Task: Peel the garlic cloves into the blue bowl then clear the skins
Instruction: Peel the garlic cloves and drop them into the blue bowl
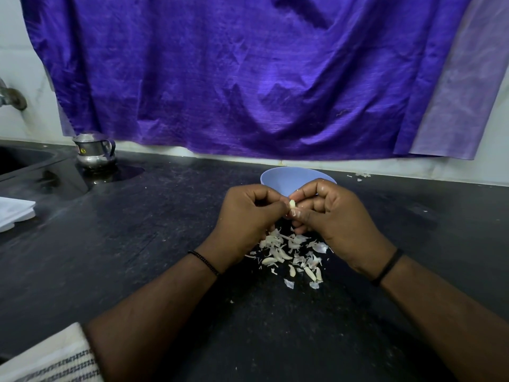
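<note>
A small pale garlic clove is pinched between the fingertips of both hands. My left hand and my right hand meet just above the black counter, in front of the blue bowl. The hands hide the bowl's near rim and most of its inside. Below the hands lies a loose pile of white skins and cloves on the counter.
A steel pot stands at the back left beside a dark sink, with a tap above. A purple cloth hangs on the wall. White items lie at the left edge. A few skin bits lie by the wall.
</note>
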`<state>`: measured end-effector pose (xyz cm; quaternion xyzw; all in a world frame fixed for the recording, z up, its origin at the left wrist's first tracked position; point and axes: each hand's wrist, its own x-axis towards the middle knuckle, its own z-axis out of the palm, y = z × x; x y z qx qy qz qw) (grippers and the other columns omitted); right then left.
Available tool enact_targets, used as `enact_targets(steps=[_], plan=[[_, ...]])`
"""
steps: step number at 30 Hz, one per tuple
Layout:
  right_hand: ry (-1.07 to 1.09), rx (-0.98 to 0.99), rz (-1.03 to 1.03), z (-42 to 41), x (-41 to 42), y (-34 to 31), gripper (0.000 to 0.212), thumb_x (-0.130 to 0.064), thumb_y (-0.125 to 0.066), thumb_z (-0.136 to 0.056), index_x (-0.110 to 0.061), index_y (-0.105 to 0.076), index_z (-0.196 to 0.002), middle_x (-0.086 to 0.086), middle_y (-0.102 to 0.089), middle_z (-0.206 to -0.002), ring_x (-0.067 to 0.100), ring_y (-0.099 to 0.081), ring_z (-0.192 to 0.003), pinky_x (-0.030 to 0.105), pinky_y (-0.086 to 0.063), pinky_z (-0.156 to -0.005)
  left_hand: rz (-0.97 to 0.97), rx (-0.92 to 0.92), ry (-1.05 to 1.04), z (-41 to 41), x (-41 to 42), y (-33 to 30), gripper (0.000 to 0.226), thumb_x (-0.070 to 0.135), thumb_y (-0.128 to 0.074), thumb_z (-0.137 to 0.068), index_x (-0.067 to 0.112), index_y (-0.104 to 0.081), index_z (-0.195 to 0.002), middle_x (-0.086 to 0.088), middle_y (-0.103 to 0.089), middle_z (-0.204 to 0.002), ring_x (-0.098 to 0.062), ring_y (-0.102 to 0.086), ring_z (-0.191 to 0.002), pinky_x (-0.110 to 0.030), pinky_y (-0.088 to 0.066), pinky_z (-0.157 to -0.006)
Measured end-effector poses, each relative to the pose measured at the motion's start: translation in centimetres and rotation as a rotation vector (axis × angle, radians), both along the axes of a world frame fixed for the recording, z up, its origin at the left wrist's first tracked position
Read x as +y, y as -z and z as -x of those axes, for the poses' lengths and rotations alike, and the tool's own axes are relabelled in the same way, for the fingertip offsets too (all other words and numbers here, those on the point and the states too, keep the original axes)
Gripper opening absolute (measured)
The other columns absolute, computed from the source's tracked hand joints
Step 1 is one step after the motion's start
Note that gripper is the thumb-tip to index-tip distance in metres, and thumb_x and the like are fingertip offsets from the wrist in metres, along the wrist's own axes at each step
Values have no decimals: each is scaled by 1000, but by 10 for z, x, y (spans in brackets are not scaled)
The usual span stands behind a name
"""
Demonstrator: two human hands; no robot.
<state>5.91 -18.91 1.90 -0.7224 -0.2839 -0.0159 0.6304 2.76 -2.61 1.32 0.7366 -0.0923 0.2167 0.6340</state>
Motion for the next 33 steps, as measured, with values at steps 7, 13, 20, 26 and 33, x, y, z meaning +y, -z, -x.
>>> enact_targets(steps=[7, 13, 20, 26, 33], plan=[[43, -61, 57, 1, 2, 1, 17, 7, -68, -87, -10, -66, -90, 13, -73, -75, 20, -69, -66, 34, -61, -65, 20, 11, -12, 0, 1, 2, 9, -2, -73, -81, 2, -75, -72, -4, -56, -45, -11, -42, -36, -18, -34, -38], [69, -108, 95, 4, 2, 3, 17, 4, -72, -85, -13, -68, -85, 8, -74, -74, 18, -71, -66, 28, -59, -64, 31, 5, 7, 3, 0, 4, 6, 0, -75, -79, 0, -75, -73, -5, -61, -50, -11, -45, -40, -21, -38, -41], [109, -145, 109, 8, 5, 5, 15, 4, -72, -85, -11, -69, -87, 2, -74, -72, 12, -71, -66, 21, -57, -63, 48, 12, -1, 5, -1, 6, 5, 1, -76, -78, -1, -75, -74, 1, -62, -51, -7, -46, -40, -22, -39, -42], [129, -161, 115, 9, 7, 9, 14, 3, -72, -85, -10, -69, -90, -6, -74, -73, 6, -70, -67, 17, -53, -64, 61, 7, -9, 4, -1, 7, 9, -1, -75, -79, 3, -74, -71, 0, -64, -53, -6, -46, -40, -22, -40, -41], [165, -188, 99, 9, 9, 12, 14, 4, -70, -86, -10, -68, -90, -6, -74, -75, 11, -70, -70, 23, -57, -67, 80, -7, -26, 4, -4, 8, 8, -3, -72, -81, 0, -75, -74, 3, -63, -50, -3, -47, -38, -18, -39, -42]])
